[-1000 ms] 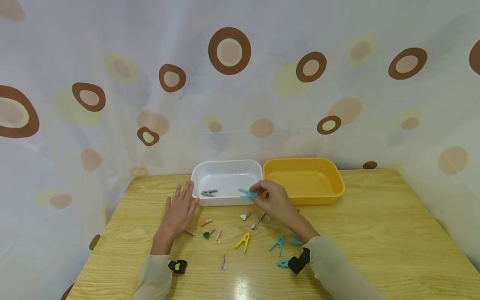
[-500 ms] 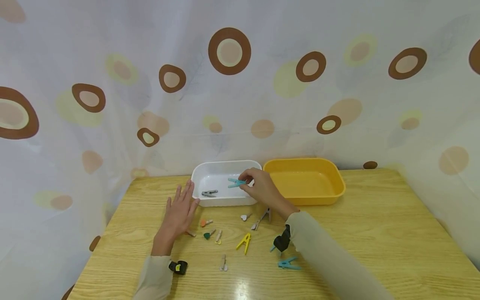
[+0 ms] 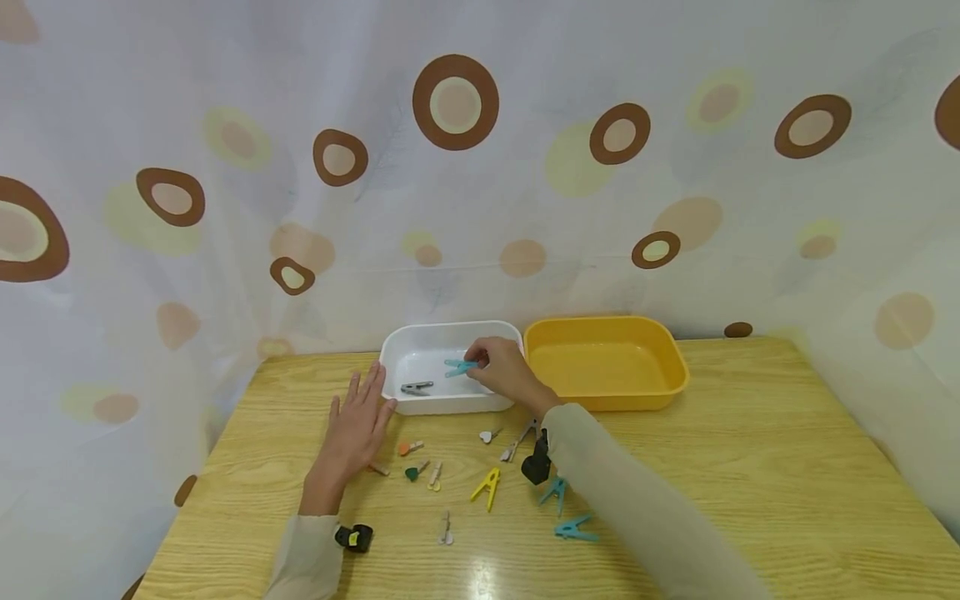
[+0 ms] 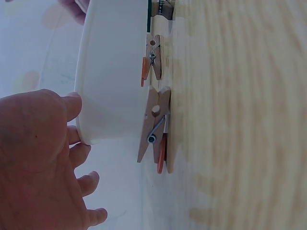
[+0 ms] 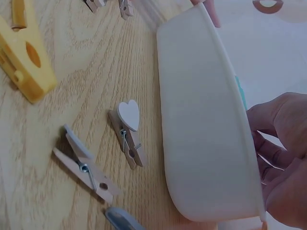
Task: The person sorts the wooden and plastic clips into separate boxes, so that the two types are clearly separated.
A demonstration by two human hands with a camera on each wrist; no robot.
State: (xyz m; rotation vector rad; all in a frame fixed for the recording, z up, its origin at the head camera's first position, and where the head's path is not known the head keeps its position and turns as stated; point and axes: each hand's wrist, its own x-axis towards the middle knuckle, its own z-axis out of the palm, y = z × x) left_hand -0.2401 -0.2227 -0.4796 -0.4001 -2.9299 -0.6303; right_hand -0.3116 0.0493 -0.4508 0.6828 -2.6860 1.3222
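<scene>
A light blue clothespin is pinched between the thumb and fingers of my right hand, over the inside of the white tray. Inside that tray, near its front left, lies a grey clothespin. My left hand touches the tray's left end with its fingers spread. In the left wrist view the thumb and a fingertip meet the tray's rim. The right wrist view has most of the held clothespin hidden behind the tray's wall.
A yellow tray stands against the white tray's right side. In front lie a yellow clothespin, blue clothespins and several small wooden ones, some with coloured shapes, such as a white heart clothespin. A patterned curtain hangs behind.
My right hand has carried the light blue clothespin leftward from the white tray's front right edge to over its inside. The left hand has stayed at the tray's left end.
</scene>
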